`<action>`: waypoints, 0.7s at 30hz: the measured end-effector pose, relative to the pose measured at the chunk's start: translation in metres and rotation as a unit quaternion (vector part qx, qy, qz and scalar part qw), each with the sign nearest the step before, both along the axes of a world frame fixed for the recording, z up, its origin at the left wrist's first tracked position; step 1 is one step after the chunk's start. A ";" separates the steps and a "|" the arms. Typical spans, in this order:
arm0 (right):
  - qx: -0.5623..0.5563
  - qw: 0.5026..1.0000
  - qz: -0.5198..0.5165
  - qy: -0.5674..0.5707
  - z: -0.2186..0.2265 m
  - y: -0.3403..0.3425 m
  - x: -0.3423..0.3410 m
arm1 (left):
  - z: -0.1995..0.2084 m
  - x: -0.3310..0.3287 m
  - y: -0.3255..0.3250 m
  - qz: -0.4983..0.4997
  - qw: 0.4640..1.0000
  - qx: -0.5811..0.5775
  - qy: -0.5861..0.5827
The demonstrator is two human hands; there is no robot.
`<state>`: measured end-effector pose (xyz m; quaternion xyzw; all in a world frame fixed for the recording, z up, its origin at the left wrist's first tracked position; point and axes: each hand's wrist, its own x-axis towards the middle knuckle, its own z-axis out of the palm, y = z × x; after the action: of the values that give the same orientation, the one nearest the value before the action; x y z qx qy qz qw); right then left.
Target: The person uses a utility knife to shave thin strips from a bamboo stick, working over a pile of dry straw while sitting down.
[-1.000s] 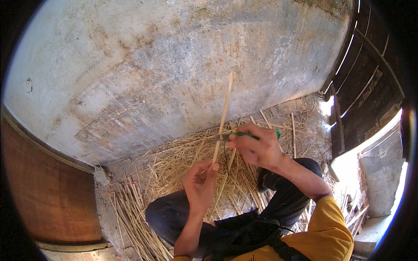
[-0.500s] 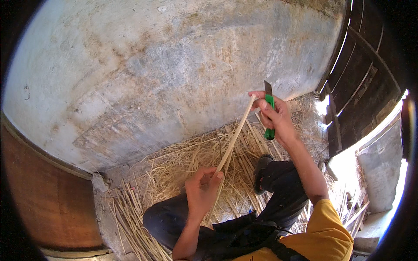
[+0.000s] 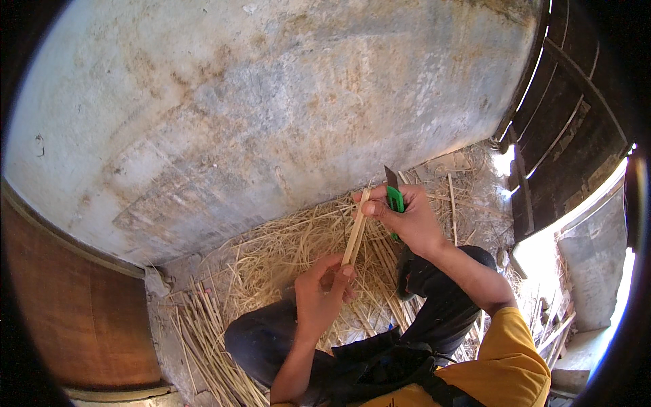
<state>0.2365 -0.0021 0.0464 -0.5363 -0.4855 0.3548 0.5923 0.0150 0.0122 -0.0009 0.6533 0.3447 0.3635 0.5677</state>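
Stick (image 3: 355, 234) is a pale, flat strip held up in front of the knees, tilted a bit, between both hands. Left hand (image 3: 320, 293) has its fingers pinched shut on the lower end. Right hand (image 3: 407, 220) is up at the top end, thumb pressed on the stick's tip while the fingers are wrapped tight around a green knife (image 3: 393, 197), blade poking upward. Straw (image 3: 285, 251) is piled loose on the ground underneath, right against a stained grey wall (image 3: 271, 102). More sticks (image 3: 203, 325) lie in a bundle to the left.
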 end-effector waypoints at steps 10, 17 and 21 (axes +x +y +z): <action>0.022 0.999 -0.006 0.025 0.001 0.000 0.002 | 0.006 -0.004 -0.001 0.039 0.999 -0.005 0.005; 0.019 0.996 0.003 0.087 -0.001 0.000 0.004 | 0.006 -0.005 -0.001 0.018 1.000 -0.014 -0.008; -0.015 0.991 0.030 0.133 -0.005 -0.002 0.010 | 0.008 -0.007 0.000 -0.023 0.998 -0.049 -0.029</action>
<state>0.2467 -0.0042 0.0413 -0.4786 -0.4131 0.4477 0.6323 0.0076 0.0118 0.0074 0.6218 0.3303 0.3519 0.6168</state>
